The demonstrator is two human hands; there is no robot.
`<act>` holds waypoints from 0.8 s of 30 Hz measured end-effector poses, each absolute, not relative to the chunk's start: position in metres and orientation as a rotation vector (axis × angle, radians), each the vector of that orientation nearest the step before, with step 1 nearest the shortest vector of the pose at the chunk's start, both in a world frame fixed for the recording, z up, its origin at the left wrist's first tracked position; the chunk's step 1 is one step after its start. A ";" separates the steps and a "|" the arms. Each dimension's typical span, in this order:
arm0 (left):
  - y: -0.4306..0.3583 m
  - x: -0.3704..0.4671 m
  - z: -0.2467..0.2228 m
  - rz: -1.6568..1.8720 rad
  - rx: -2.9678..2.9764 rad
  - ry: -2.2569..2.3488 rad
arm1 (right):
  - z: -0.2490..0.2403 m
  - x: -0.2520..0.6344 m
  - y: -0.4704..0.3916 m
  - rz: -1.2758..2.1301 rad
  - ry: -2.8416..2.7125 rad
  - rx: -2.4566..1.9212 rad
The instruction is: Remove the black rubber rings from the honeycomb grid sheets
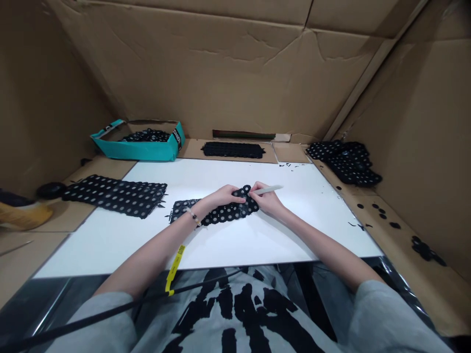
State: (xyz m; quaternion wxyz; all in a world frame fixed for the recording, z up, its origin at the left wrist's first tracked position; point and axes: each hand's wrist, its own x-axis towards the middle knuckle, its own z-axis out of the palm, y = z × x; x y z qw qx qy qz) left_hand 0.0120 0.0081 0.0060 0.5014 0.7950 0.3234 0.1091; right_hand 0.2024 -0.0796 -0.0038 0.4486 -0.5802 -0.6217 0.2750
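Note:
A black sheet of joined round pieces with pale centres (pixel 224 214) lies on the white board in front of me. My left hand (pixel 227 195) pinches its upper edge near the right end, thumb on top. In my right hand (pixel 265 198) is a slim white pen-like tool (pixel 272 189), its tip close to the sheet's right end; the exact tip is too small to make out. A second dotted black sheet (pixel 117 193) lies flat to the left.
At the back left stands a teal box (pixel 140 149) with dotted black pieces inside. A stacked black strip (pixel 233 150) lies at the back. More dotted sheets (pixel 346 161) and loose black discs (pixel 382 215) lie on the right cardboard. Cardboard walls (pixel 206 68) enclose the board. A yellow roll (pixel 24 213) sits far left.

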 end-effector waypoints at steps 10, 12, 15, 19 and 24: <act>0.005 0.015 0.002 0.404 2.161 1.105 | 0.002 0.224 -0.067 1.080 -1.308 -1.243; 0.007 0.015 0.001 0.427 2.128 1.093 | -0.006 0.218 -0.065 1.028 -1.310 -1.270; 0.011 0.013 -0.001 0.459 2.027 1.012 | -0.016 0.211 -0.062 0.951 -1.326 -1.331; 0.012 0.011 -0.005 0.506 1.934 0.935 | -0.018 0.208 -0.060 0.956 -1.301 -1.307; 0.012 0.012 -0.010 0.555 1.889 0.952 | -0.015 0.205 -0.063 0.871 -1.344 -1.297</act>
